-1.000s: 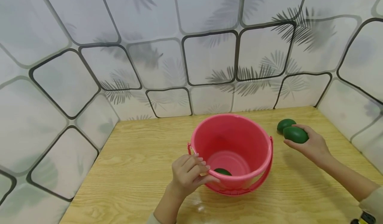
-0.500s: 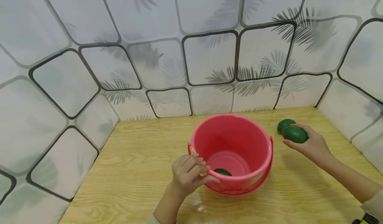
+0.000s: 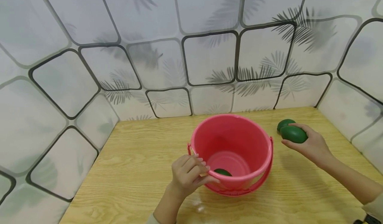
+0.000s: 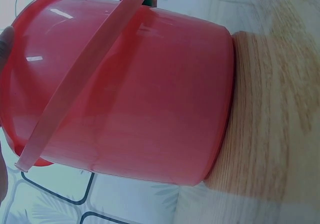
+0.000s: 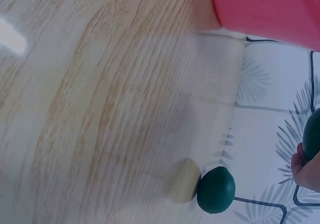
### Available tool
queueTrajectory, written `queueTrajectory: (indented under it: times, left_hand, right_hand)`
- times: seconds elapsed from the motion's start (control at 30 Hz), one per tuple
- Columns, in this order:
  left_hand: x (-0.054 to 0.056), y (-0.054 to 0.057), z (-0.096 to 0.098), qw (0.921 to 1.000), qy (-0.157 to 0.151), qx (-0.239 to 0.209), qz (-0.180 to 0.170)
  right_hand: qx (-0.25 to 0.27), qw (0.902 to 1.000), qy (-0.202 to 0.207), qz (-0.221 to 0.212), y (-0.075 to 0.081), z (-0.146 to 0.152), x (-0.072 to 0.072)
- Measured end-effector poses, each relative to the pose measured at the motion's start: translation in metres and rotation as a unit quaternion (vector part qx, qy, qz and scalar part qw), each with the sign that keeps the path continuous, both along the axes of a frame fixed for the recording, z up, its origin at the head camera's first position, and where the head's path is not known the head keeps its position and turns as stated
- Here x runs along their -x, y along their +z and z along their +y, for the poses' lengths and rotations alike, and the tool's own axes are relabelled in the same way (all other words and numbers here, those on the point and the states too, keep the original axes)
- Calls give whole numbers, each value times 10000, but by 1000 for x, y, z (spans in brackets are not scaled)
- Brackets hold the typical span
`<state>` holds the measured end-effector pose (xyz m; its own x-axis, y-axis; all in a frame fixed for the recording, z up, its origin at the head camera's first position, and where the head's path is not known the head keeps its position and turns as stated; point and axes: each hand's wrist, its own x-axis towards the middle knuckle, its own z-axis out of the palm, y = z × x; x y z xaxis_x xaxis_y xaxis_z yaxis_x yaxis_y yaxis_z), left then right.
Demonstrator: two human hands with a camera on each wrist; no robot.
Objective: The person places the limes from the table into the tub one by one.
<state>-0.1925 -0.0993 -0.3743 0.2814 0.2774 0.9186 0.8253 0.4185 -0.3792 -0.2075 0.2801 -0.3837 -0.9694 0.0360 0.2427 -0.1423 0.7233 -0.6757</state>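
Note:
A pink plastic bucket (image 3: 236, 131) stands on the table with its handle (image 4: 80, 78) hanging down the near side. My left hand (image 3: 187, 174) grips its rim at the near left, fingers over the edge and thumb along the outside. In my right hand (image 3: 314, 147) I hold a smooth dark green egg-shaped fruit (image 3: 294, 134), right of the bucket and raised off the table in the right wrist view. Behind it, a second green fruit (image 5: 216, 190) rests on the table. Another green fruit (image 3: 222, 172) lies inside the bucket, partly hidden by the near rim.
The wood-grain table (image 3: 131, 164) meets a patterned back wall (image 3: 209, 61), with side walls at left and right. Light reflects off the glossy tabletop near the front of the bucket. A dark and yellow object shows slightly at the lower right corner by the sleeve.
My right hand has drifted slightly left with the green fruit, which now overlaps more of the fruit behind it. The left hand and bucket have stayed in place.

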Motion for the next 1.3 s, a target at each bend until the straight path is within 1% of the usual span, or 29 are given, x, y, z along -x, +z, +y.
queueTrajectory:
  times: [0.2, 0.4, 0.93, 1.3]
  left_hand:
    - [-1, 1, 1, 10000, -42, -24, 22]
    - [1, -1, 0, 10000, -22, -22, 38]
    - [-1, 3, 1, 9999, -88, -7, 88]
    - [-1, 3, 1, 9999, -86, -65, 53]
  right_hand:
    - [-10, 10000, 10, 85, 5, -3, -2]
    - [-21, 10000, -9, 29, 9, -4, -3]
    - [-13, 10000, 24, 32, 19, -11, -9]
    - [-2, 9999, 74, 91, 26, -15, -14]
